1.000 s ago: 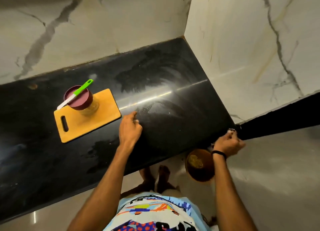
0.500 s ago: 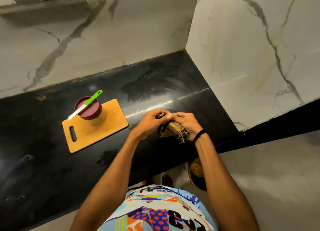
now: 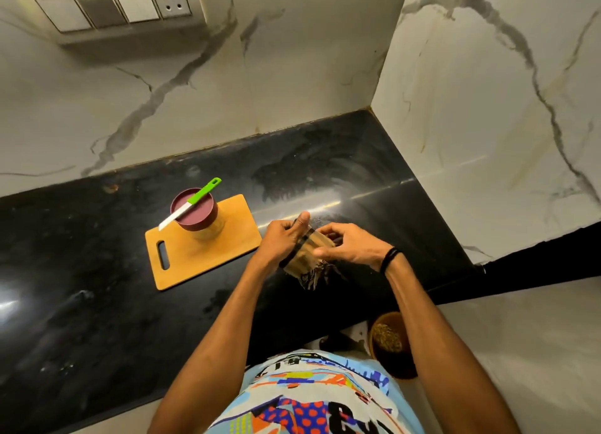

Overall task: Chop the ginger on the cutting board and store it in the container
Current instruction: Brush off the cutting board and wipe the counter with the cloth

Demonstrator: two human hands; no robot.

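An orange cutting board (image 3: 234,238) lies on the black counter (image 3: 97,303). On it stands a container (image 3: 208,228) with a maroon lid. A knife (image 3: 192,202) with a green handle and white blade rests across the lid. To the right of the board, both hands hold a brown fringed cloth (image 3: 307,261) with a dark stripe just above the counter. My left hand (image 3: 284,240) grips its left side, thumb up. My right hand (image 3: 349,246) pinches its right side. I see no ginger.
Marble walls meet in a corner behind and to the right of the counter. A switch panel (image 3: 113,7) sits high on the back wall. A brown bowl (image 3: 390,342) with something grainy stands on the floor by the counter's front edge.
A second ago my left hand lay on the counter and my right hand was at the counter's right end. Both hands have come together on the cloth, and the view has tilted upward.
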